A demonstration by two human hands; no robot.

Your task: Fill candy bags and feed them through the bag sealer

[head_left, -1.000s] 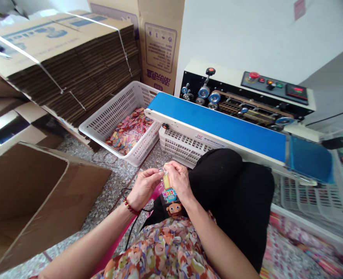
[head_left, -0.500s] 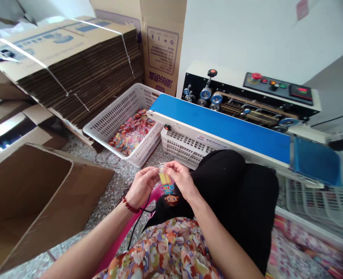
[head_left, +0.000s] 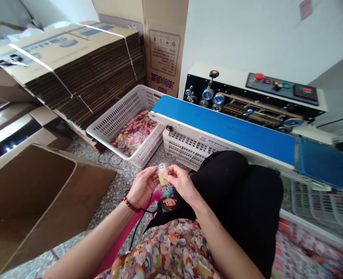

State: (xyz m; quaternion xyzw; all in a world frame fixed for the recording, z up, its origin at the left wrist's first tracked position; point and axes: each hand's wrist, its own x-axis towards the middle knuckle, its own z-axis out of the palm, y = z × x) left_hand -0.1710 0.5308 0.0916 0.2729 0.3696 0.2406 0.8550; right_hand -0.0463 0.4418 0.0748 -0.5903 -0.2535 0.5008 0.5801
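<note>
Between my two hands, over my lap, is a small clear plastic packet (head_left: 166,190) with yellow contents, colourful lettering and a cartoon face at its lower end. My left hand (head_left: 144,185) pinches its upper left edge, with a beaded bracelet on that wrist. The fingers of my right hand (head_left: 181,181) close on its right side near the top. What exactly lies inside the packet I cannot make out.
A white basket (head_left: 113,141) of colourful packets stands ahead left. Beside it runs a blue conveyor belt (head_left: 226,124) with a sealing machine (head_left: 247,97) behind. An open cardboard box (head_left: 81,193) and stacked flat cartons (head_left: 87,66) are at left; more baskets (head_left: 323,201) at right.
My right fingers have shifted a little on the packet, so more of its clear top end shows. The whole view has moved slightly; both hands keep their hold.
</note>
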